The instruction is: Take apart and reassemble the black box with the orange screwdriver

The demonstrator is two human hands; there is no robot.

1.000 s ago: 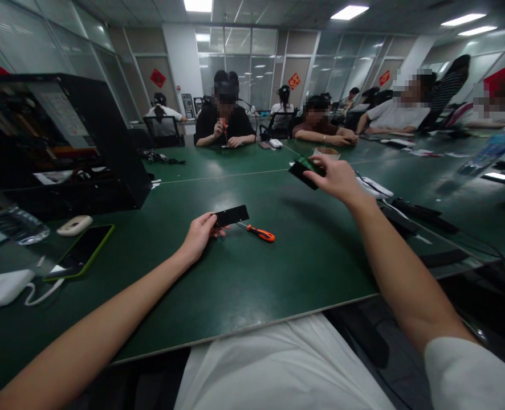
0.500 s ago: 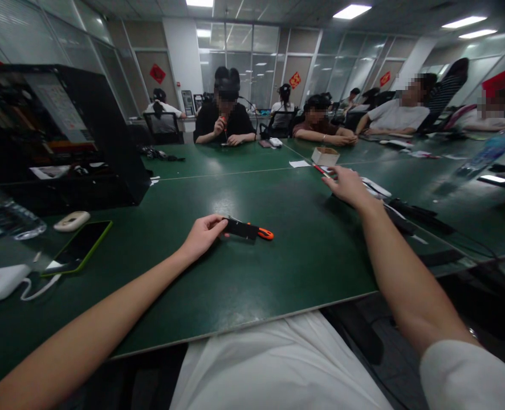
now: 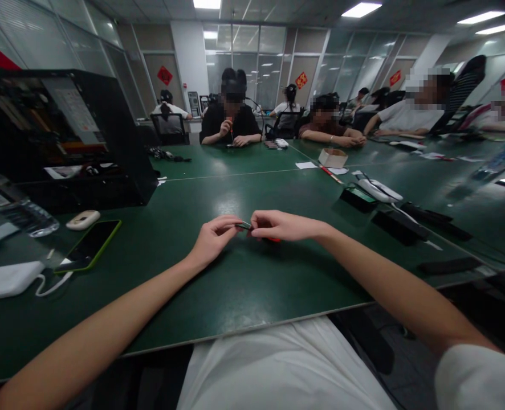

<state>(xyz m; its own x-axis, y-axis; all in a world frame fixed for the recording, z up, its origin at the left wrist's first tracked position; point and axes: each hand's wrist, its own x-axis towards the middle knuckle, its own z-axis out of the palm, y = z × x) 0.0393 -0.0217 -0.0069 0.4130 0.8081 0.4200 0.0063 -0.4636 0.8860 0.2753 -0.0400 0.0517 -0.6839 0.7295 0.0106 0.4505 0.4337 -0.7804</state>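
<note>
Both your left hand [image 3: 212, 238] and right hand [image 3: 281, 225] pinch a thin black plate [image 3: 244, 227] mid-frame, near an orange-handled screwdriver [image 3: 274, 240].

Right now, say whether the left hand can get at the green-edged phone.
Probably yes: the phone lies on the table, nothing visibly blocking the left hand, though that hand's grip seems taken by a thin dark piece.

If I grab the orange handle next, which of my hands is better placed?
Right, probably: the right hand partly hides the orange handle, while the left hand is farther off, pinching a thin dark piece.
</note>
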